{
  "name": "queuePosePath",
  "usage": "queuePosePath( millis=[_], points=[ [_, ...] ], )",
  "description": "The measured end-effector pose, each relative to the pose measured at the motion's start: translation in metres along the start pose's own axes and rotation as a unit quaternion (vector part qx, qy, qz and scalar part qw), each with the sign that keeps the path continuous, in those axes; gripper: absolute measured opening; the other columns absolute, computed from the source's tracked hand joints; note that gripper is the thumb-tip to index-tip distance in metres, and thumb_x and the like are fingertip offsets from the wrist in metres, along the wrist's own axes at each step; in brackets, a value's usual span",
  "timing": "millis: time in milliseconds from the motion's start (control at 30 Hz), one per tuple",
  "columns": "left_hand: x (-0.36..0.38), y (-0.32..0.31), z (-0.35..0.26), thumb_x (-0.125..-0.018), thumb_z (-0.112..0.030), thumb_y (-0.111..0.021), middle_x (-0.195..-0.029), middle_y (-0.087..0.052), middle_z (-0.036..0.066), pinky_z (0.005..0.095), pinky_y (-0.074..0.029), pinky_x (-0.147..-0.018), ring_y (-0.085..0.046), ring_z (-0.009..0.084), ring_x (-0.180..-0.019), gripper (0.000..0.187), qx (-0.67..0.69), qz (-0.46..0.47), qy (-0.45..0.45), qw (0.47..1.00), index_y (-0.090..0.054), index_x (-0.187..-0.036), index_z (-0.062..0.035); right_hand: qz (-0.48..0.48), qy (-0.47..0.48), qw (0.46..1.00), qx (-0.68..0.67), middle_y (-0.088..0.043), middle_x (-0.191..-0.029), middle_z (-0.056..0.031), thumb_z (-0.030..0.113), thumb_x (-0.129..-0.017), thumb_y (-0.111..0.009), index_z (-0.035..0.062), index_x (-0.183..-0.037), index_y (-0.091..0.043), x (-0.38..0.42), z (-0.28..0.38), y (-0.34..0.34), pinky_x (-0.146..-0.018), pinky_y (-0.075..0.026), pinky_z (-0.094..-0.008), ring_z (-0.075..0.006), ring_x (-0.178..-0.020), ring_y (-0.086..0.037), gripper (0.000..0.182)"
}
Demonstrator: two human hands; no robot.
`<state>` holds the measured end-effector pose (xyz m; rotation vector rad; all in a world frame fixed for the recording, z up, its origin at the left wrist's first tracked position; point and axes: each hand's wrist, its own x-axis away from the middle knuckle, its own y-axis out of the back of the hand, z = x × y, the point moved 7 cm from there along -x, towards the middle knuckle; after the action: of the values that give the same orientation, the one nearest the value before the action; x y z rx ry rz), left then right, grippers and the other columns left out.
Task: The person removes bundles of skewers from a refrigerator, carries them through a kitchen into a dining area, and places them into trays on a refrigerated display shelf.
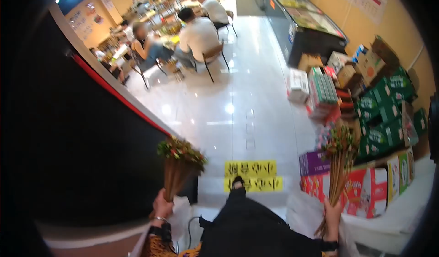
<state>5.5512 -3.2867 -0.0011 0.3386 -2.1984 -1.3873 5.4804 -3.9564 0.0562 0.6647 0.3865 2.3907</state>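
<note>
The left hand (pixel 162 206) is closed around the lower end of a bundle of skewers (pixel 176 172), holding it upright so that the food-covered tips fan out above the fist, in front of a dark wall (pixel 68 133) with a red strip along its upper edge. A bracelet sits on that wrist. The right hand (pixel 332 210) is closed around a second bundle (pixel 339 165), whose thin sticks rise and lean slightly to the right; its tips stand in front of stacked boxes (pixel 384 119). The two bundles are well apart, one at each side of the person's body, with a dark trouser leg and a shoe (pixel 238 183) between them.

The shoe rests at the edge of a step, just beside yellow floor markings (pixel 251 174) with black lettering. Beyond lies a glossy white floor (pixel 238 87). Green, red and purple boxes are piled along the right-hand wall, near a chest freezer (pixel 306 26). At the far left of the floor, several people (pixel 196 35) sit on chairs at tables, well away from the hands. White plastic (pixel 302 216) shows just beside the right hand.
</note>
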Motion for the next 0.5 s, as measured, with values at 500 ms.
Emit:
queuePosePath(
  millis=[500],
  points=[
    [-0.238, -0.197, -0.176, -0.058, -0.021, -0.072, -0.101, -0.065, 0.014, 0.0351, -0.047, -0.083, -0.061, 0.0296, -0.097, 0.06, 0.265, 0.121, -0.031, 0.956, -0.055, -0.114, -0.0072, 0.032, 0.01, 0.998, -0.056, -0.053, -0.066, -0.0047, 0.027, -0.084, -0.064, 0.0, -0.097, -0.056, -0.294, -0.064, -0.202, -0.036, -0.034, -0.0266, -0.0106, -0.041, -0.044, 0.031]
  ],
)
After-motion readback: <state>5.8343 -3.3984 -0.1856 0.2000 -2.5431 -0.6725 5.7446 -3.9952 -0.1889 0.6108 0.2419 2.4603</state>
